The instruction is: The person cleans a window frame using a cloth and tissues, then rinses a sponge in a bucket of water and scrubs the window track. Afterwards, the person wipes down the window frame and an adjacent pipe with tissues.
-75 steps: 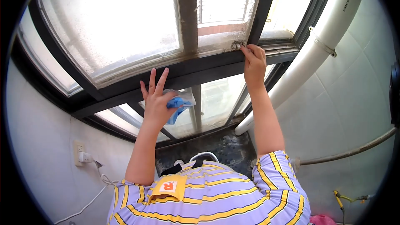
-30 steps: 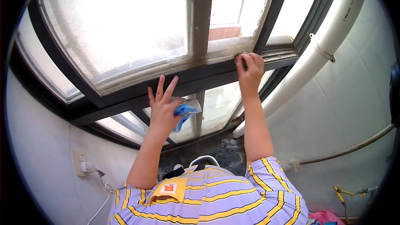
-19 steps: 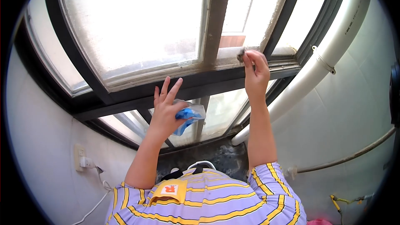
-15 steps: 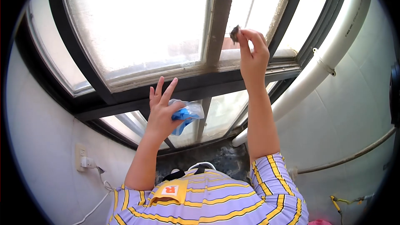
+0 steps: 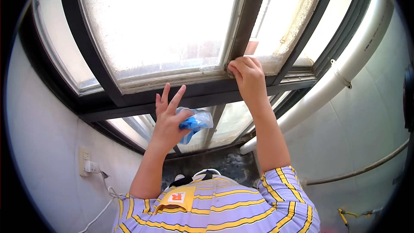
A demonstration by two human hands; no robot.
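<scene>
My left hand (image 5: 167, 123) grips a blue and clear plastic packet (image 5: 201, 120) below the window's dark crossbar, with some of its fingers stretched upward. At the lower corner of the large window pane (image 5: 159, 26), my right hand (image 5: 249, 77) is closed in a pinch. A small dark, dirty wad (image 5: 230, 73) pokes out from its fingertips against the upright frame bar (image 5: 246, 21). Its exact kind cannot be made out, and the fingers cover most of it. Grime streaks the glass and the pale inner frame.
A thick white pipe (image 5: 345, 69) runs down the right side, held to the wall by a metal clamp (image 5: 340, 74). A thinner pipe (image 5: 358, 171) crosses the right wall. On the left wall, a socket (image 5: 84, 160) holds a plug with a white cable (image 5: 98, 215).
My right hand has come down and left, bringing the dark wad from in front of the glass to the frame corner. The left hand keeps its grip on the packet. The view has shifted slightly.
</scene>
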